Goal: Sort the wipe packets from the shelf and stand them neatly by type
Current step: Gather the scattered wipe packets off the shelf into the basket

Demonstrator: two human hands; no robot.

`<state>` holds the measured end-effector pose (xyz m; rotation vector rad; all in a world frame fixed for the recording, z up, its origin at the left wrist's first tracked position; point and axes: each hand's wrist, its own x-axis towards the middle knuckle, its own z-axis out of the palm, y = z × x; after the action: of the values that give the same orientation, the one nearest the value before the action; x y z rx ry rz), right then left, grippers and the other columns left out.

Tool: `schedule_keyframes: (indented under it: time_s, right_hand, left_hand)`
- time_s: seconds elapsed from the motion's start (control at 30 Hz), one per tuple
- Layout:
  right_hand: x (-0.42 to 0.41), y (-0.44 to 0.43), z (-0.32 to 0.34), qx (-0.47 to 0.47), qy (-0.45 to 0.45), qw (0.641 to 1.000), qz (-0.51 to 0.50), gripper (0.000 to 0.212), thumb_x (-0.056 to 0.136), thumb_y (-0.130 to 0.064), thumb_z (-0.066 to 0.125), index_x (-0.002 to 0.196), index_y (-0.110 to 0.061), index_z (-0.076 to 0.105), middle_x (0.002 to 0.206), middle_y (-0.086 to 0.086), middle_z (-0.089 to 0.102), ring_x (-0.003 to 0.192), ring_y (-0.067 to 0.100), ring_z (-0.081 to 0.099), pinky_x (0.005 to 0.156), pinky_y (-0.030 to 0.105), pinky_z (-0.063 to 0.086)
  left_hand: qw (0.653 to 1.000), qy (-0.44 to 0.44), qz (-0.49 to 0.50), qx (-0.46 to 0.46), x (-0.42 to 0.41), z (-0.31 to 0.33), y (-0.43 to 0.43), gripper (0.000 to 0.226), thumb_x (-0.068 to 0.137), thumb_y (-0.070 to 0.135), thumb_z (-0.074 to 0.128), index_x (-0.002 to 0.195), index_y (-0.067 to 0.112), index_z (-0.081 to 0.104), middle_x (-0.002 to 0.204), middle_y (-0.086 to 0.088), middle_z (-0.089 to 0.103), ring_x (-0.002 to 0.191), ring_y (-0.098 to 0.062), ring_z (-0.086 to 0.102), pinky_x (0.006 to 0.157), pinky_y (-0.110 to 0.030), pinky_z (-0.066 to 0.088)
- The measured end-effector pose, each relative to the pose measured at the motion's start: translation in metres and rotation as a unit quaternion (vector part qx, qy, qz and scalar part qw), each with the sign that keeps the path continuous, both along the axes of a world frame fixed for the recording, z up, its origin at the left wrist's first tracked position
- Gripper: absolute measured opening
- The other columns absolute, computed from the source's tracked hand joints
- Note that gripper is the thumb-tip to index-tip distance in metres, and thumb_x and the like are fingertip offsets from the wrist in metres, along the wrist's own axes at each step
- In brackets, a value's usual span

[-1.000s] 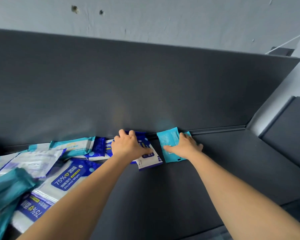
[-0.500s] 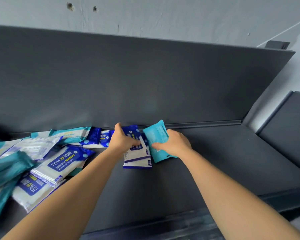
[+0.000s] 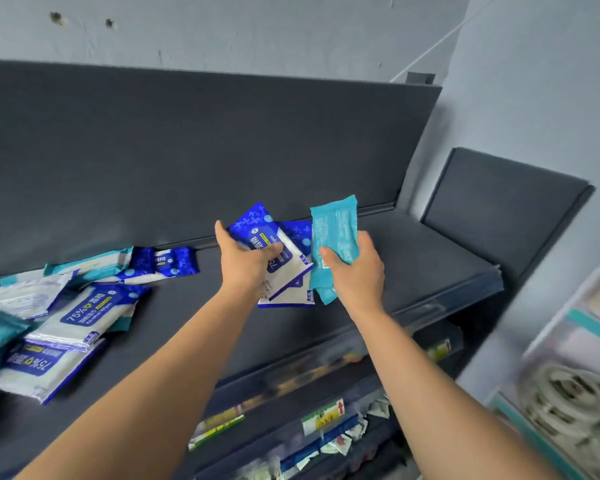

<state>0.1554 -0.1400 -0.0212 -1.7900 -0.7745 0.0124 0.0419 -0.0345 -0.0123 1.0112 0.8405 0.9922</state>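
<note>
Both hands lifted off the shelf [image 3: 413, 251]. Left hand [image 3: 245, 268] now holds blue-and-white packets [image 3: 284, 271] in the air; right hand [image 3: 355, 271] holds the teal packet [image 3: 333, 230] upright just beside them, no longer flat by the back panel.

glossy plastic wipe packets [image 3: 84, 317], matt dark shelf [image 3: 413, 251]
</note>
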Motion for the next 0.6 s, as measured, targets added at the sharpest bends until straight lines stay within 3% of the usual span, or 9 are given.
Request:
schedule_keyframes:
  time_s: [0.2,0.3,0.4,0.6]
  right_hand:
    - [-0.043,-0.079,-0.008,0.069,-0.001,0.992,-0.106,0.024,0.081,-0.032,0.075,0.087,-0.014,0.061,0.081,-0.009,0.066,0.073,0.009,0.063,0.06,0.028,0.05]
    - [-0.067,-0.126,-0.018,0.077,0.019,0.984,-0.157,0.021,0.08,-0.029,0.076,0.089,-0.015,0.064,0.083,-0.008,0.068,0.073,0.009,0.064,0.059,0.025,0.05]
    - [-0.087,-0.176,-0.027,0.062,0.029,0.975,-0.211,0.019,0.079,-0.03,0.076,0.088,-0.016,0.067,0.079,-0.005,0.069,0.072,0.014,0.065,0.061,0.034,0.053]
    - [-0.118,-0.283,-0.037,0.039,0.039,0.953,-0.299,0.018,0.081,-0.033,0.074,0.082,-0.017,0.067,0.074,-0.003,0.067,0.068,0.018,0.064,0.058,0.031,0.048]
  left_hand:
    - [0.995,0.012,-0.092,0.044,-0.013,-0.002,-0.07,0.105,0.075,0.001,0.078,0.149,0.034,0.011,0.121,0.004,0.056,0.091,-0.018,0.069,0.079,-0.049,0.058]
    - [0.987,0.031,-0.144,0.058,-0.024,-0.007,-0.112,0.101,0.077,0.003,0.077,0.149,0.031,0.011,0.121,0.007,0.052,0.089,-0.011,0.066,0.077,-0.042,0.059]
    - [0.977,0.031,-0.203,0.057,-0.032,-0.015,-0.156,0.1,0.077,-0.001,0.075,0.149,0.027,0.012,0.123,0.007,0.049,0.09,-0.007,0.063,0.078,-0.038,0.058]
    - [0.947,0.032,-0.314,0.055,-0.034,-0.032,-0.25,0.104,0.073,-0.007,0.076,0.149,0.026,0.013,0.121,0.0,0.055,0.099,-0.022,0.066,0.086,-0.048,0.055]
